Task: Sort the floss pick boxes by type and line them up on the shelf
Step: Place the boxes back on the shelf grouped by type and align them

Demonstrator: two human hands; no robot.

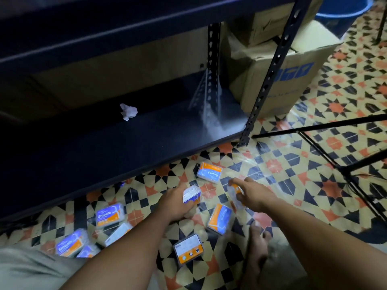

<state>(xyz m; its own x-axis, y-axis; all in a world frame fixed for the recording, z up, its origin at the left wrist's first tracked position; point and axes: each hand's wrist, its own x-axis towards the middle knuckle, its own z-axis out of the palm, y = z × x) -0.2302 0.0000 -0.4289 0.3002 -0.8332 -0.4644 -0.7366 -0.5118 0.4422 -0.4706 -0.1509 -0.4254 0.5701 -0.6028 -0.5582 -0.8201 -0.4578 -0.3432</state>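
Note:
Several floss pick boxes lie scattered on the patterned floor in front of a dark shelf (125, 141). My left hand (176, 204) grips one box (191, 194) lifted off the floor. My right hand (253, 192) grips another box (235, 195), orange and clear. An orange "Round" box (210, 172) lies just beyond both hands, and a second one (220, 218) lies below my right hand. Two purple "Smooth" boxes (110, 214) (71, 242) lie at the lower left. One box (188, 250) rests label-side up between my forearms.
A crumpled white paper (128, 111) sits on the bottom shelf board. Cardboard cartons (293, 80) stand right of the shelf post (270, 74). Black tripod legs (326, 147) spread across the floor at right. A blue bucket (339, 11) stands far right. My bare foot (257, 245) rests near the boxes.

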